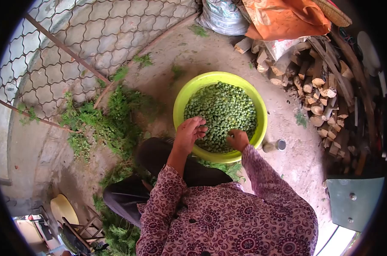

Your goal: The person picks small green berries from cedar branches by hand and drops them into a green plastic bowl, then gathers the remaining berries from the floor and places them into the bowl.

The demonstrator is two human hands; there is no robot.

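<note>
A yellow-green basin point(263, 115) stands on the ground in front of me, holding a heap of small round green pods point(221, 106). My left hand point(191, 133) hovers over the basin's near left side, fingers bent and somewhat apart, with nothing visible in them. Over the near right part of the pods is my right hand point(238, 140), its fingers curled closed. Whatever it may hold is hidden. Just right of the basin, by my right sleeve, a small jar with a metal lid point(280, 145) lies or leans on the floor.
Leafy green plants point(121, 109) are strewn to the left and beneath my legs. A wire-mesh panel point(91, 42) leans at upper left. Chopped firewood point(317, 89) is stacked at right, with an orange sack point(283, 19) and a white sack point(223, 17) behind. A yellow tub point(64, 209) sits at lower left.
</note>
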